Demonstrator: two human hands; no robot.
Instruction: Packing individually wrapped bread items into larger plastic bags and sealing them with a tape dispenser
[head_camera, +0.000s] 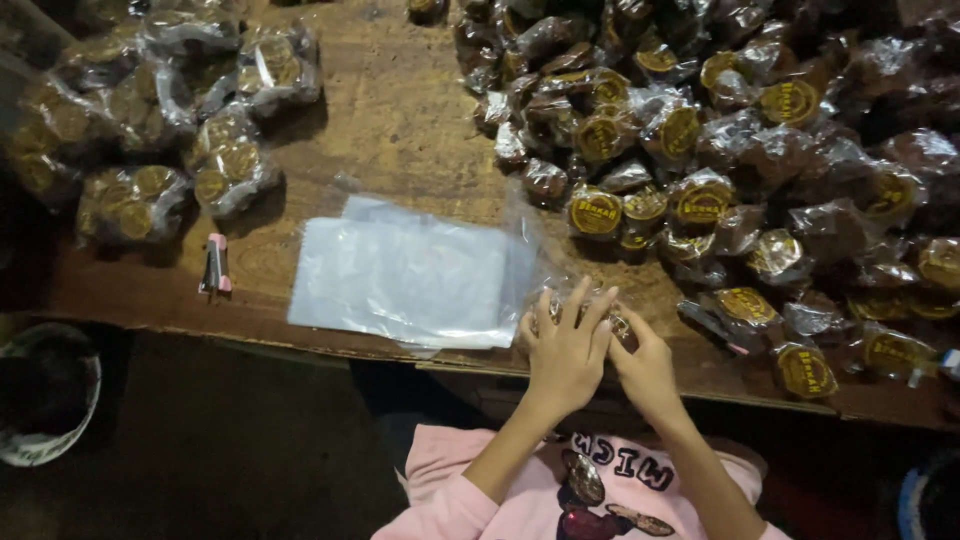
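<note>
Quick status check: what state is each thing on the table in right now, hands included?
left hand: closed over wrapped sweets
right hand: gripping same wrapped sweets
stack of clear bags: flat, empty
loose sweets pile: individually wrapped, heaped
filled bags: packed, piled
small stapler: lying flat, untouched

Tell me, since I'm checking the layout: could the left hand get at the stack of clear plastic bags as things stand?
Probably yes. The left hand is cupped over a wrapped piece beside the stack of clear plastic bags, with only bare wooden table between them.

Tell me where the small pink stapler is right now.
In the head view the pink stapler lies on the wooden table near its front edge, left of the stack of clear plastic bags and below the filled packs, far from both hands.
</note>
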